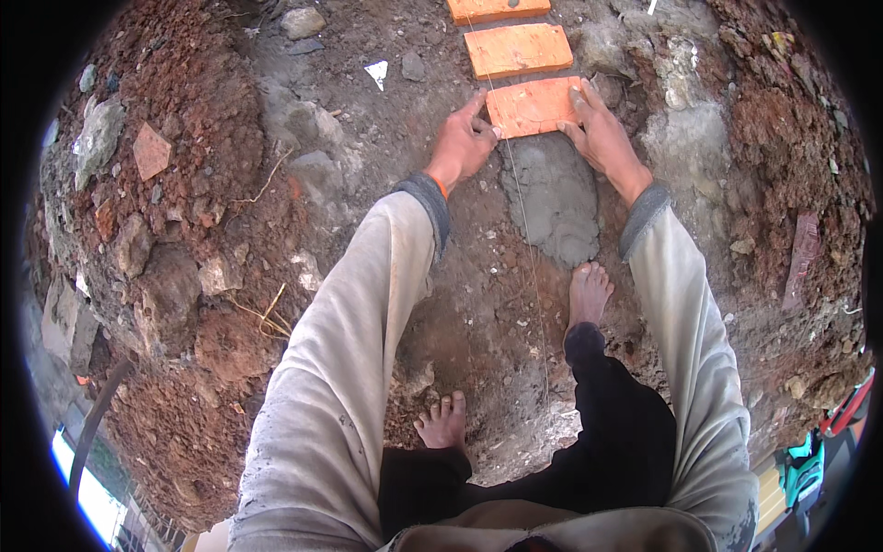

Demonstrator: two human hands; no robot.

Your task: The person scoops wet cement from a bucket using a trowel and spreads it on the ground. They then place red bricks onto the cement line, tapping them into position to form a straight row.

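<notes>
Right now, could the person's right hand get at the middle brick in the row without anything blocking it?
Probably yes. The right hand rests on the right end of the nearest brick, and the middle brick lies just beyond it across a narrow gap, its top bare. Only the thin guide string crosses there.

far brick (498, 8): cut by top edge, only near part shows
brick (533, 106) ends: covered by left hand (464, 143) and right hand (602, 136)
string line (524, 202): thin, lost against the ground lower down
red-and-teal objects (828, 442): rim-distorted, kind unclear
</notes>
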